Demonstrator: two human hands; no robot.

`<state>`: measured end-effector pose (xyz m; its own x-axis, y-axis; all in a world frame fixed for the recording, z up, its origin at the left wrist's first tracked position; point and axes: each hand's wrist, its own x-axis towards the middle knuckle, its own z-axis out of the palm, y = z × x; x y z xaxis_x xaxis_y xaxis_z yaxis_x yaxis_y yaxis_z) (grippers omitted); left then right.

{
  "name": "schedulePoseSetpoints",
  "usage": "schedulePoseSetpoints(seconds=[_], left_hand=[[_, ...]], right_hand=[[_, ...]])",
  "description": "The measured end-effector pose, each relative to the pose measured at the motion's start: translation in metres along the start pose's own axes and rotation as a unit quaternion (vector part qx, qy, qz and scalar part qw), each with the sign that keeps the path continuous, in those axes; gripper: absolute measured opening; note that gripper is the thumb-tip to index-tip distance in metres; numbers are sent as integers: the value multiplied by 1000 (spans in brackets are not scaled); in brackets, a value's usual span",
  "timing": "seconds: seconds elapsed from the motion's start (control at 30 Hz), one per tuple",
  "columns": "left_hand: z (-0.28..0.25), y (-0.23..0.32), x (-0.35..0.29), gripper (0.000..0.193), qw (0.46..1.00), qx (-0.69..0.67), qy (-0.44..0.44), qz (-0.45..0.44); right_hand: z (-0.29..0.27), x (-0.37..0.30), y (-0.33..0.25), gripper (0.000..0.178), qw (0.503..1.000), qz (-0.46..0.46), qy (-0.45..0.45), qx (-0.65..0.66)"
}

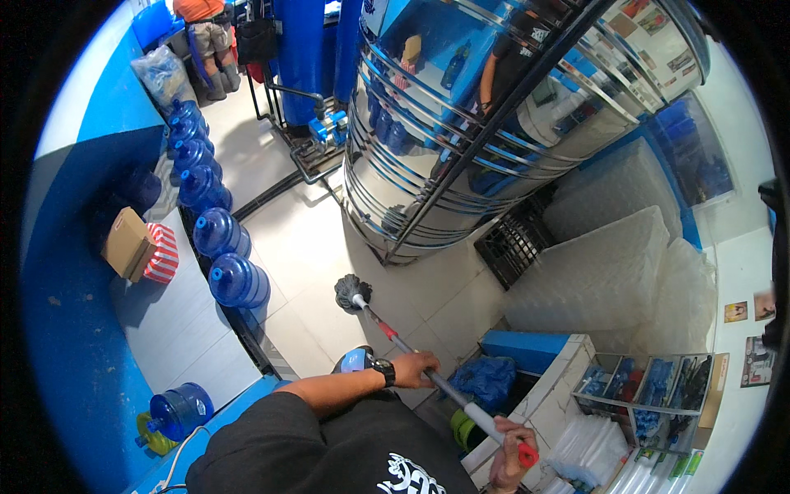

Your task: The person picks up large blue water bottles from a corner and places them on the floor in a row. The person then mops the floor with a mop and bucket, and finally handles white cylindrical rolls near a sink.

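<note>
A slanting mop (447, 388) with a grey-and-red handle (473, 409) rests its dark, stringy head (353, 291) on pale floor tiles (309, 313).

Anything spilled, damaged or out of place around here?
No clear spill or damage on the pale tiled floor around the dark string mop head. Mildly odd: a brown cardboard box and a red-and-white striped container on the grey tiled ledge, unlike the translucent blue water jugs lined up beside it.
</note>
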<state>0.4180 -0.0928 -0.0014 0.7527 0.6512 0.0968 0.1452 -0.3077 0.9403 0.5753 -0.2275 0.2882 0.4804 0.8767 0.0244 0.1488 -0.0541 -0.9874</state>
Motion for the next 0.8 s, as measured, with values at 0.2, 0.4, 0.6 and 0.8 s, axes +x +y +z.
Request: schedulePoseSetpoints(seconds=[0.2, 0.4, 0.6, 0.8], left_hand=[[5, -7, 3, 29, 979, 137, -149, 30], [-31, -22, -19, 32, 978, 183, -69, -69], [-111, -105, -19, 30, 919, 307, 36, -246], [-226, -135, -43, 58, 863, 360, 56, -351]], right_hand=[[-17, -21, 40, 14, 985, -102, -136, 33], [22, -3, 84, 13, 966, -162, -180, 92], [106, 36, 147, 4, 965, -112, -238, -8], [234, 79, 182, 11, 938, -85, -336, 5]])
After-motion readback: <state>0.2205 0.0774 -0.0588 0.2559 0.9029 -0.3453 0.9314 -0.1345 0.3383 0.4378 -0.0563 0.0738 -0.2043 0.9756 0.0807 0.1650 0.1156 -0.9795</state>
